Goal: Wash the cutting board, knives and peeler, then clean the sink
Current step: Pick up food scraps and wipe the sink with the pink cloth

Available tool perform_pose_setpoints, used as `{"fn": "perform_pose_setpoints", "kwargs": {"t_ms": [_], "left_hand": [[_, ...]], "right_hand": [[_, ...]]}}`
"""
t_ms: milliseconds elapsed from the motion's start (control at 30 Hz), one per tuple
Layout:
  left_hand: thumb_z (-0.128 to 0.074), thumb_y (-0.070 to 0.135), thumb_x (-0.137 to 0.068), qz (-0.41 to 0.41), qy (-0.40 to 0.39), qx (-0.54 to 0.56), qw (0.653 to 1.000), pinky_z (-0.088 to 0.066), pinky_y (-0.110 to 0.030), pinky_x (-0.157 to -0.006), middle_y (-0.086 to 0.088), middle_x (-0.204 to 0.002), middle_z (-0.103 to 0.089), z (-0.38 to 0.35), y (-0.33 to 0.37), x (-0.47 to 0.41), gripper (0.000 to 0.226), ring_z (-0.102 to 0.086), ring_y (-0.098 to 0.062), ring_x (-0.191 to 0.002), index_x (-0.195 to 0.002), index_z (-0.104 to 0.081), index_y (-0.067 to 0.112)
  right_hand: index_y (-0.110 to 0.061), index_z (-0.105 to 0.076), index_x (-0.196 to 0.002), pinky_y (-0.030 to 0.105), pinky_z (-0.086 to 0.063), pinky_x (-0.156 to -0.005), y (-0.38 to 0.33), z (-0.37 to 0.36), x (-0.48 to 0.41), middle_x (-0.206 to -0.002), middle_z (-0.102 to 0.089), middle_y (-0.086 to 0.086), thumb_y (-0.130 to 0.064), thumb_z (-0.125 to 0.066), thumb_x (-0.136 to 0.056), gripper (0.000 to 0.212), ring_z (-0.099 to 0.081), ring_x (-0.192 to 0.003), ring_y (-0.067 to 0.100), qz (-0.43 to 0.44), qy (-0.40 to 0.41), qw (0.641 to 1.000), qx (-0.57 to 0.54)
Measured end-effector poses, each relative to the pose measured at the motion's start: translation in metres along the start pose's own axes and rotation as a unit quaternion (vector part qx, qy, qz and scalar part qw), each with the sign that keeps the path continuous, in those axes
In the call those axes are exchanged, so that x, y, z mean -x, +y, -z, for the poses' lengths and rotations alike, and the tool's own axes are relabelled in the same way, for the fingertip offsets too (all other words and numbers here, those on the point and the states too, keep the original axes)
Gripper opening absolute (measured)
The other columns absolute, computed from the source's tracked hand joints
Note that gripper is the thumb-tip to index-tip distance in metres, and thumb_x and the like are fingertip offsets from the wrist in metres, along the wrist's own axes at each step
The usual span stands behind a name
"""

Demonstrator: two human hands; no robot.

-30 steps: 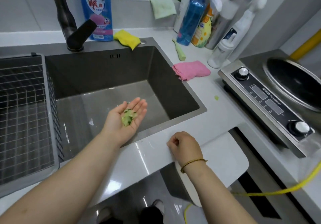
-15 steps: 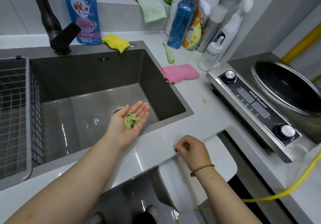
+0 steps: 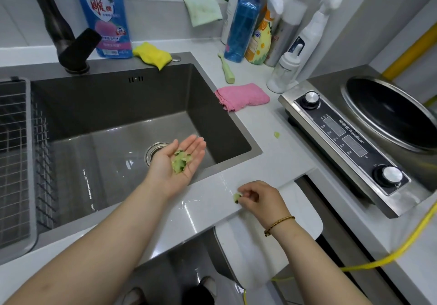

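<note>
Over the sink (image 3: 118, 106), the left hand (image 3: 163, 165) cradles peels (image 3: 181, 162), fingers (image 3: 196, 144) straight; right hand (image 3: 260, 200) pinches a scrap (image 3: 236, 197).

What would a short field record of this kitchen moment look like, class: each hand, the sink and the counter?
left hand: palm up over the sink, fingers straight, carrying peel scraps
right hand: fingers pinch a green scrap at the counter front edge
sink: wet floor, drain showing beside the left hand
counter: one stray bit near the cooker; pink cloth by the sink's right rim
</note>
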State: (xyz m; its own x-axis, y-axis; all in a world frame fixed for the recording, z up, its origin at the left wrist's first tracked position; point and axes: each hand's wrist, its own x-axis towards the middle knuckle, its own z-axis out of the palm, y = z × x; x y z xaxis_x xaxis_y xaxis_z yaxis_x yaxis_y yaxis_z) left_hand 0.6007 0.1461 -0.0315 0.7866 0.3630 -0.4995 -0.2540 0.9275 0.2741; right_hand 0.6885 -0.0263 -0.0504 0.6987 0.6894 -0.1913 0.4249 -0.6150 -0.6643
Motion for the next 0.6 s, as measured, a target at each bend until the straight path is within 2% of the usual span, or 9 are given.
{"fn": "perform_pose_setpoints", "kwargs": {"t_ms": [100,200,267,400,533,600], "left_hand": [[-0.032,0.021,-0.099,-0.007,0.000,-0.003,1.000,-0.057,-0.027,-0.052,-0.012,-0.068,-0.071,-0.001,0.004,-0.002,0.063,-0.070,-0.021,-0.058,-0.057,-0.071,-0.003],[-0.033,0.020,-0.098,-0.017,0.002,0.004,1.000,-0.057,-0.027,-0.053,-0.012,-0.069,-0.071,0.000,0.012,-0.003,0.061,-0.070,-0.022,-0.060,-0.058,-0.072,-0.003],[-0.033,0.020,-0.098,-0.021,0.001,0.010,1.000,-0.058,-0.028,-0.054,-0.012,-0.070,-0.071,0.001,0.016,-0.003,0.060,-0.070,-0.022,-0.060,-0.059,-0.071,-0.003],[-0.033,0.020,-0.098,-0.020,0.007,0.008,1.000,-0.057,-0.028,-0.054,-0.013,-0.070,-0.071,0.004,0.017,-0.004,0.060,-0.070,-0.022,-0.060,-0.058,-0.071,-0.003],[-0.032,0.021,-0.099,0.003,0.004,0.008,1.000,-0.057,-0.029,-0.052,-0.013,-0.069,-0.071,0.002,0.008,-0.009,0.062,-0.070,-0.022,-0.059,-0.057,-0.071,-0.003],[-0.032,0.021,-0.099,0.020,-0.001,0.001,1.000,-0.057,-0.029,-0.052,-0.013,-0.068,-0.071,-0.002,0.000,-0.013,0.062,-0.070,-0.022,-0.058,-0.057,-0.071,-0.003]], "right_hand": [[-0.014,-0.061,-0.085,0.001,-0.035,-0.062,-0.005,0.003,-0.005,-0.070,-0.040,-0.014,-0.008,-0.062,-0.083,0.007,-0.042,-0.065,0.003,-0.009,-0.038,0.998,0.049],[-0.019,-0.050,-0.071,0.005,-0.034,-0.057,-0.010,0.007,-0.010,-0.070,-0.040,-0.014,-0.012,-0.060,-0.083,0.017,-0.044,-0.074,0.010,-0.038,-0.072,0.993,0.087],[-0.025,-0.043,-0.062,0.013,-0.034,-0.060,-0.013,0.009,-0.013,-0.072,-0.038,-0.015,-0.013,-0.061,-0.083,0.030,-0.045,-0.073,0.010,-0.042,-0.086,0.990,0.106],[-0.028,-0.037,-0.060,0.016,-0.035,-0.065,-0.015,0.005,-0.013,-0.072,-0.040,-0.014,-0.011,-0.059,-0.082,0.035,-0.044,-0.070,0.009,-0.013,-0.067,0.990,0.126],[-0.027,-0.041,-0.059,0.007,-0.036,-0.057,-0.019,-0.001,-0.007,-0.063,-0.046,-0.013,-0.005,-0.062,-0.079,0.036,-0.043,-0.058,0.002,-0.010,-0.020,0.999,0.027],[-0.026,-0.044,-0.057,0.006,-0.037,-0.056,-0.028,-0.003,-0.007,-0.059,-0.046,-0.013,-0.002,-0.065,-0.077,0.037,-0.043,-0.051,0.002,-0.004,0.035,0.998,-0.045]]}}
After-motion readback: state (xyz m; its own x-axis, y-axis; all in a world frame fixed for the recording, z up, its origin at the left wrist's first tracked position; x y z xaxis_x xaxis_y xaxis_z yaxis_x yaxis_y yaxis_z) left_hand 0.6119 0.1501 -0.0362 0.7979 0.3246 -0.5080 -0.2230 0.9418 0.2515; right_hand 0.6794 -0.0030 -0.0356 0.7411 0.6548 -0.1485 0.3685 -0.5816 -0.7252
